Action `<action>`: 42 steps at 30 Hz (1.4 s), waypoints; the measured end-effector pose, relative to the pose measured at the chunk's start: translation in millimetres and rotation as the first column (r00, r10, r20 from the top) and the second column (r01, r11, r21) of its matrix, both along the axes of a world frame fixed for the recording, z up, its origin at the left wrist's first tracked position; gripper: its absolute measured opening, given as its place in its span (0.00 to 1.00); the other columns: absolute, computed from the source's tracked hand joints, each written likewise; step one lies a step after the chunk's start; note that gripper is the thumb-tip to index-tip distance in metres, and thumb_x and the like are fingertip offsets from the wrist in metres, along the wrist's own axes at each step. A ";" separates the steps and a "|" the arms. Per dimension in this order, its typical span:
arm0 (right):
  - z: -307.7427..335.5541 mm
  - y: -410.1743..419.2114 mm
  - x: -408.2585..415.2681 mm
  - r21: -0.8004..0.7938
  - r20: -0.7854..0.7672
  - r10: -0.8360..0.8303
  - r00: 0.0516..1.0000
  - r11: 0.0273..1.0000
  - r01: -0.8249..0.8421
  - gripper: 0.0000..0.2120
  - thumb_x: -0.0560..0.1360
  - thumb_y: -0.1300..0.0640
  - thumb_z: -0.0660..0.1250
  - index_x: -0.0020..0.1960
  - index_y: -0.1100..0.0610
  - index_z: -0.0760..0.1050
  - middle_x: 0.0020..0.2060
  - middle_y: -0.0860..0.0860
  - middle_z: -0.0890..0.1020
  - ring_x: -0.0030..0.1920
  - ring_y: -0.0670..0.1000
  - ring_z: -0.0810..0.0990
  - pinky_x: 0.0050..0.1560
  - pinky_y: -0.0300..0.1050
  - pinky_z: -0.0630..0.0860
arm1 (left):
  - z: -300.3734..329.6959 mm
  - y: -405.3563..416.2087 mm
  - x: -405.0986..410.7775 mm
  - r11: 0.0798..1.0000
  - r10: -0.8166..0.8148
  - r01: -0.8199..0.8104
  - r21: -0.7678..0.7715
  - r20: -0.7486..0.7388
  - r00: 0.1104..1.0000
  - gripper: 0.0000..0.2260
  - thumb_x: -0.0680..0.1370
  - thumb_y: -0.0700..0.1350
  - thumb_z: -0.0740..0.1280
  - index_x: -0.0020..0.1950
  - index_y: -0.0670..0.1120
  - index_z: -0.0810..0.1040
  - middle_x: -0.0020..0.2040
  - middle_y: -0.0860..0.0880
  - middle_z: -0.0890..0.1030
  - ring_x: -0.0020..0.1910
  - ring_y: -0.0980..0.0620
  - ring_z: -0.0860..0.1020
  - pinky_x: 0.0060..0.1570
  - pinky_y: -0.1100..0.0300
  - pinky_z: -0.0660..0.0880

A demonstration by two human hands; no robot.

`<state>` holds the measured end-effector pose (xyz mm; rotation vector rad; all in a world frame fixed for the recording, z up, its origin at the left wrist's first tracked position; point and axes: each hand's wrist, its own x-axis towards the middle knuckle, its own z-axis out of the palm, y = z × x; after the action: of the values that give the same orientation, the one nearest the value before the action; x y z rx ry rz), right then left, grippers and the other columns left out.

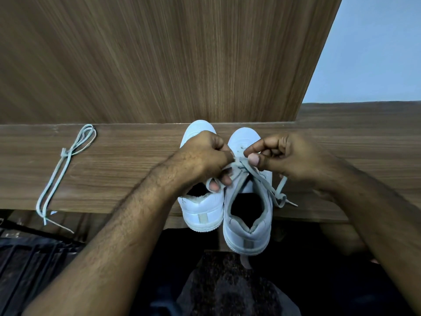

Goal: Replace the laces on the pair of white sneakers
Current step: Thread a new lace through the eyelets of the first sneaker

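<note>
Sneakers, a white pair, sit side by side on a narrow wooden shelf [136,169], toes pointing away toward an upright wooden panel [159,60], heels hanging over the near edge.

At the far left of the shelf lies a spare lace [59,174], pale grey and bundled with a knot near its far end (its loose tips dangle past the near edge of the shelf). It is well apart from the shoes.

Moving right, the left sneaker [202,210] stands with its opening toward the viewer, a grey tab on its heel. The left hand [205,158] hovers over it, fingers curled, pinching one end of the lace [257,179] that runs through the right sneaker.

Just beside it, touching or nearly touching, is the right sneaker [248,226], set a little nearer to the viewer, with a grey lining around its collar. The lace crosses over its tongue, and its loose ends trail off to the right of the shoe onto the shelf.

The right hand [293,156] is above the right sneaker, fingers curled, thumb and forefinger pinching the lace where the two strands cross.

At the far right, beyond the panel's edge, a pale blue wall [373,53] shows.
</note>
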<state>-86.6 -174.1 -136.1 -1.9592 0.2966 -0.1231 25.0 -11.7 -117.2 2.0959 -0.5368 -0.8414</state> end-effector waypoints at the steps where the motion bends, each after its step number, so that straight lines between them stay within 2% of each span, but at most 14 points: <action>1: -0.4 -2.7 -1.1 -0.013 -0.046 0.034 0.998 0.999 -0.035 0.18 0.65 0.41 0.74 0.50 0.50 0.84 0.35 0.49 0.83 0.35 0.45 0.78 0.36 0.32 0.70 | 1.4 1.4 1.5 0.999 0.037 -0.038 0.019 0.053 0.998 0.07 0.80 0.40 0.62 0.45 0.43 0.78 0.32 0.42 0.84 0.29 0.42 0.78 0.35 0.52 0.75; 4: 2.7 -7.3 -6.8 0.035 -0.115 0.100 0.988 0.995 -0.096 0.19 0.65 0.42 0.74 0.51 0.52 0.83 0.35 0.48 0.83 0.34 0.41 0.76 0.34 0.29 0.70 | 6.3 7.6 6.7 0.988 0.144 -0.137 -0.067 0.116 0.983 0.08 0.81 0.41 0.60 0.48 0.39 0.75 0.31 0.41 0.82 0.26 0.38 0.80 0.28 0.57 0.74; 7: 6.8 -12.6 -9.2 0.170 -0.014 0.002 1.000 0.985 0.000 0.16 0.69 0.47 0.72 0.52 0.56 0.83 0.38 0.58 0.83 0.39 0.45 0.79 0.42 0.32 0.74 | 8.1 9.8 6.5 0.981 0.176 -0.166 -0.103 0.104 0.979 0.10 0.82 0.40 0.58 0.47 0.36 0.74 0.27 0.42 0.79 0.17 0.48 0.74 0.21 0.62 0.68; 14: 16.2 -10.7 -5.9 0.603 0.142 -0.151 0.978 0.797 0.035 0.09 0.75 0.49 0.66 0.49 0.55 0.78 0.31 0.48 0.72 0.30 0.45 0.70 0.37 0.40 0.78 | 4.0 3.7 7.4 0.958 0.236 -0.232 -0.166 0.003 0.972 0.09 0.82 0.42 0.55 0.47 0.41 0.73 0.32 0.43 0.83 0.28 0.44 0.81 0.29 0.60 0.74; 16: 15.3 -11.6 -7.1 0.499 0.120 -0.137 0.983 0.864 0.060 0.09 0.74 0.48 0.67 0.49 0.53 0.78 0.32 0.48 0.73 0.28 0.43 0.67 0.28 0.37 0.72 | 4.8 4.4 10.5 0.905 0.340 -0.340 -0.256 -0.045 0.939 0.09 0.83 0.43 0.54 0.50 0.41 0.72 0.31 0.43 0.82 0.26 0.47 0.80 0.27 0.62 0.74; 18: 9.2 -16.6 -9.0 0.172 0.060 -0.056 0.997 0.984 0.045 0.12 0.71 0.45 0.71 0.50 0.50 0.80 0.36 0.49 0.78 0.30 0.42 0.70 0.27 0.36 0.68 | 7.1 5.9 15.2 0.803 0.421 -0.448 -0.394 -0.158 0.893 0.11 0.84 0.44 0.52 0.54 0.39 0.71 0.32 0.43 0.82 0.28 0.46 0.82 0.27 0.61 0.75; 22: -6.1 -25.0 -10.1 -0.275 -0.197 0.110 0.974 0.948 -0.163 0.19 0.68 0.40 0.77 0.54 0.48 0.80 0.39 0.45 0.84 0.39 0.48 0.82 0.45 0.52 0.79 | 17.1 11.4 18.8 0.546 0.492 -0.599 -0.586 -0.355 0.795 0.18 0.83 0.43 0.49 0.39 0.41 0.71 0.36 0.41 0.84 0.35 0.45 0.86 0.31 0.60 0.79; 25: -8.3 -25.3 -8.4 -0.335 -0.248 0.117 0.962 0.921 -0.198 0.13 0.70 0.47 0.77 0.50 0.51 0.81 0.40 0.51 0.86 0.42 0.54 0.84 0.49 0.54 0.80 | 20.2 14.0 20.1 0.399 0.502 -0.709 -0.581 -0.509 0.699 0.17 0.83 0.43 0.50 0.37 0.45 0.69 0.34 0.45 0.84 0.37 0.45 0.86 0.35 0.58 0.81; 27: -6.2 -23.0 -8.5 -0.246 -0.185 0.117 0.976 0.956 -0.162 0.13 0.69 0.46 0.77 0.48 0.53 0.81 0.39 0.55 0.85 0.38 0.57 0.83 0.45 0.53 0.78 | 19.8 15.7 23.5 0.344 0.461 -0.766 -0.544 -0.612 0.642 0.14 0.82 0.43 0.51 0.38 0.46 0.67 0.27 0.49 0.78 0.24 0.53 0.79 0.27 0.61 0.77; 30: -3.5 -23.5 -6.7 -0.094 -0.061 0.039 0.997 0.995 -0.045 0.18 0.66 0.42 0.74 0.47 0.55 0.81 0.40 0.60 0.85 0.38 0.52 0.79 0.45 0.50 0.72 | 16.9 14.8 24.5 0.569 0.452 -0.638 -0.519 -0.451 0.770 0.10 0.82 0.43 0.54 0.40 0.48 0.67 0.29 0.50 0.68 0.21 0.56 0.61 0.21 0.67 0.59; 32: -2.0 -23.8 -6.0 -0.045 -0.024 0.026 0.999 0.999 -0.027 0.18 0.66 0.44 0.74 0.48 0.56 0.82 0.43 0.61 0.85 0.41 0.51 0.80 0.48 0.50 0.73 | 11.5 12.3 17.9 0.816 0.369 -0.371 -0.442 -0.095 0.924 0.08 0.82 0.47 0.62 0.43 0.48 0.72 0.33 0.49 0.72 0.24 0.55 0.64 0.23 0.66 0.60; 34: -0.4 -23.1 -7.3 -0.036 -0.014 0.047 0.999 0.998 -0.047 0.17 0.66 0.45 0.75 0.49 0.55 0.83 0.45 0.63 0.84 0.42 0.52 0.79 0.50 0.53 0.74 | 3.3 10.0 13.4 0.953 0.122 -0.061 -0.295 0.192 0.974 0.10 0.79 0.54 0.69 0.48 0.47 0.78 0.39 0.46 0.79 0.29 0.55 0.71 0.28 0.64 0.67; 37: 0.3 -23.3 -9.7 -0.029 -0.016 0.044 0.999 0.999 -0.044 0.16 0.65 0.48 0.76 0.50 0.55 0.83 0.48 0.64 0.83 0.44 0.54 0.79 0.54 0.58 0.77 | -6.1 6.9 10.6 0.963 -0.252 0.269 -0.003 0.345 0.904 0.14 0.71 0.56 0.78 0.53 0.53 0.82 0.42 0.53 0.82 0.36 0.59 0.76 0.40 0.62 0.74; 42: 5.9 -23.2 -10.5 -0.019 0.022 -0.006 1.000 1.000 0.007 0.07 0.71 0.58 0.75 0.47 0.59 0.82 0.47 0.68 0.82 0.42 0.54 0.76 0.49 0.50 0.72 | -5.5 6.0 13.2 0.966 -0.233 0.259 -0.005 0.426 0.874 0.08 0.71 0.49 0.79 0.45 0.49 0.84 0.38 0.55 0.84 0.36 0.63 0.78 0.40 0.68 0.74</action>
<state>-97.1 -197.3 -130.1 -1.9749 0.2882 -0.1527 38.2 -5.7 -122.7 2.1881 -1.0672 -0.4906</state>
